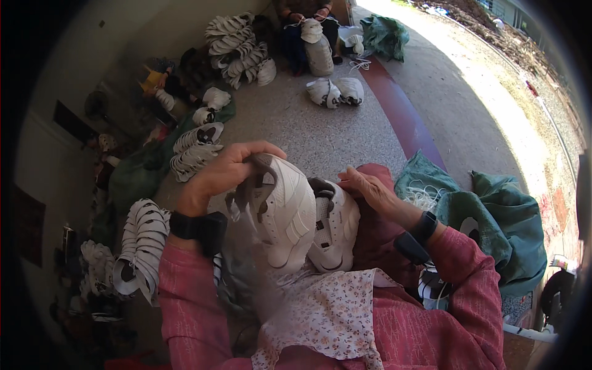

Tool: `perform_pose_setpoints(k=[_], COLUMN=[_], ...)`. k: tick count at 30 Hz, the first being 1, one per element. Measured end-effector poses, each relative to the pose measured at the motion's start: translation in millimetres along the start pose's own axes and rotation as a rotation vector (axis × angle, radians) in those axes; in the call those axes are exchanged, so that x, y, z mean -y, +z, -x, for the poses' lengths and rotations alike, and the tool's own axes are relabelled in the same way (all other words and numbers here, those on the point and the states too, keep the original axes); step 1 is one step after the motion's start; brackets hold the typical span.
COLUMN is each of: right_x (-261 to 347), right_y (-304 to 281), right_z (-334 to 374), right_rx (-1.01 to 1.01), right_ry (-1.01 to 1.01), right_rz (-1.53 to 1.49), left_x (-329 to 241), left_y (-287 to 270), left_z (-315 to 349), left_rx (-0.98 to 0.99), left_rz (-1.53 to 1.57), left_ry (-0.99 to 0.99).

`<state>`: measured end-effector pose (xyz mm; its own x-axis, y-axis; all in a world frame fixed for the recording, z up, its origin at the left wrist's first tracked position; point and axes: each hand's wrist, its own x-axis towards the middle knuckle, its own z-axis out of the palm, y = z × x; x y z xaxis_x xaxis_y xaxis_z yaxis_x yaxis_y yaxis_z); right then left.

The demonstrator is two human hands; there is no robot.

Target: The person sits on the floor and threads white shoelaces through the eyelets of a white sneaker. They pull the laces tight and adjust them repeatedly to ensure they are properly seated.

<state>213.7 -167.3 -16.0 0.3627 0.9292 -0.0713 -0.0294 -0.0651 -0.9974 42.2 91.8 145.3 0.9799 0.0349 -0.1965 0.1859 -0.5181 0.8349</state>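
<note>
My left hand (231, 166) is closed on the collar of a white shoe upper (287, 216), which hangs toe down over my lap. Beside it on the right stands a second white shoe upper (338, 231), its tongue and eyelet rows showing. My right hand (373, 191) is raised at the top of that second upper. Its fingertips are pinched together, and whatever may be between them is too small to make out. Both wrists carry black bands. A patterned cloth (327, 314) covers my lap, below the two uppers.
Green sacks (505, 228) lie at my right, with loose white laces (422, 197) beside them. Nested white uppers (142, 246) stand at my left; more stacks (237, 49) sit at the back. Bundled uppers (336, 92) lie on the floor ahead. Another person (308, 12) works at the far end.
</note>
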Motion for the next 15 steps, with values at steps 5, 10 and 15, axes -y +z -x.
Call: perform_pose_setpoints(k=[5,10,15], right_x=[4.9,-8.7,-20.1], right_y=[8.8,-3.3,-15.3], right_z=[1.4,3.5,0.1], right_rx=[-0.037,-0.038,-0.047], right_ry=[-0.064,-0.061,0.011], right_rz=[0.068,0.036,-0.125], left_x=[53.1,49.5,49.1], left_y=[72.7,72.7,72.8], left_z=[-71.0,-86.6,-64.7], left_rx=[0.044,0.318,0.091], left_rz=[-0.317,-0.151,-0.253], left_ry=[0.041,-0.18,-0.253])
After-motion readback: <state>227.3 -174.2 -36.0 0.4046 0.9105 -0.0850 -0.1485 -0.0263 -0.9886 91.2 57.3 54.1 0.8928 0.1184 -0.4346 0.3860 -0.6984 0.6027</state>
